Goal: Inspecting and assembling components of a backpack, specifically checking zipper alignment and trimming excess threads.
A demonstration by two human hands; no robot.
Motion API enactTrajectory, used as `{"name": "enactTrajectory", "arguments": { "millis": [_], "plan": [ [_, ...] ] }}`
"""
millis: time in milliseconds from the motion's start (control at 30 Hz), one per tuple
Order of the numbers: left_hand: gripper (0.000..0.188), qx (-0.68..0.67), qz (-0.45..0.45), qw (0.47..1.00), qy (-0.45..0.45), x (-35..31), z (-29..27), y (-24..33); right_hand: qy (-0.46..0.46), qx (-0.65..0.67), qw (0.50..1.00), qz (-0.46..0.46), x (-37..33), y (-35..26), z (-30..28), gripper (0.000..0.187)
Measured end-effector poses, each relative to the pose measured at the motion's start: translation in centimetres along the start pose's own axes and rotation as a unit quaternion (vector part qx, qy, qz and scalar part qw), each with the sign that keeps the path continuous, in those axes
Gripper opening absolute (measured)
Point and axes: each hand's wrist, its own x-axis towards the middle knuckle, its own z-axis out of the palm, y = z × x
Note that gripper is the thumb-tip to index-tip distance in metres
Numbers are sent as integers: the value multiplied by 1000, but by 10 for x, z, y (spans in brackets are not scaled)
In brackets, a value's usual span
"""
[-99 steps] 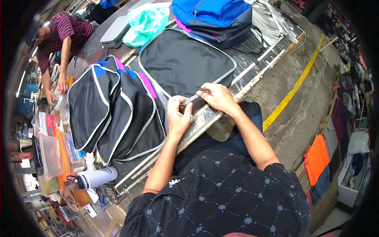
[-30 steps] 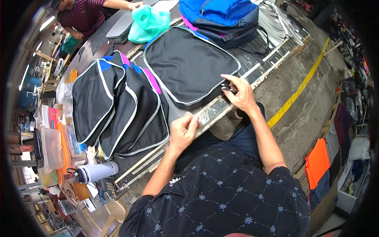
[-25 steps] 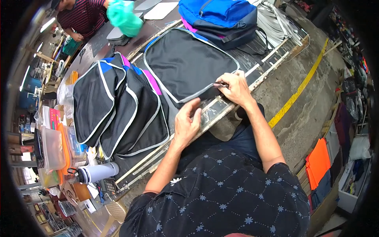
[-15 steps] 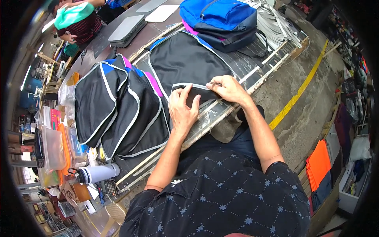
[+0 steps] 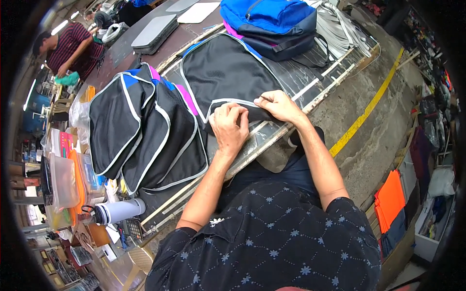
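mostly black bag panel point(image 5: 224, 72), white piping, near edge pinched by both hands.

Stack of bags point(image 5: 145, 131): black with white piping, overlapping, at the left on the surface point(image 5: 310, 77).
Blue backpack point(image 5: 269, 22): at the far edge, on top of grey straps point(image 5: 340, 29).
Bottle point(image 5: 116, 212): white, lying on its side near plastic boxes point(image 5: 65, 182).
Another person point(image 5: 70, 48): striped shirt, far left.
Floor: concrete with a yellow line point(image 5: 366, 114).
Orange sheets point(image 5: 391, 199): stacked at the right.
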Motion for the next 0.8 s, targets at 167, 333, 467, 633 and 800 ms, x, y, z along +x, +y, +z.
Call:
{"name": "enactTrajectory", "arguments": {
  "millis": [167, 333, 467, 633, 800],
  "plan": [
    [14, -64, -24, 998, -18, -8, -1, 7, 15, 22, 1000, -8, 0, 6, 3, 39],
    [18, -59, -31, 998, -1, -3, -1, 7, 12, 26, 999, -18, -1, 9, 3, 36],
    [25, 14, -21, 1000, 7, 5, 4, 7, -2, 60, 998, -32, -2, 10, 5, 35],
    [15, 13, -25, 1000, 7, 6, 15, 3, 2, 36, 999, -18, 0, 11, 3, 38],
    [10, -30, -86, 996, -18, 0, 14, 1, 35, 29, 998, -43, -1, 12, 7, 36]
  ]
}}
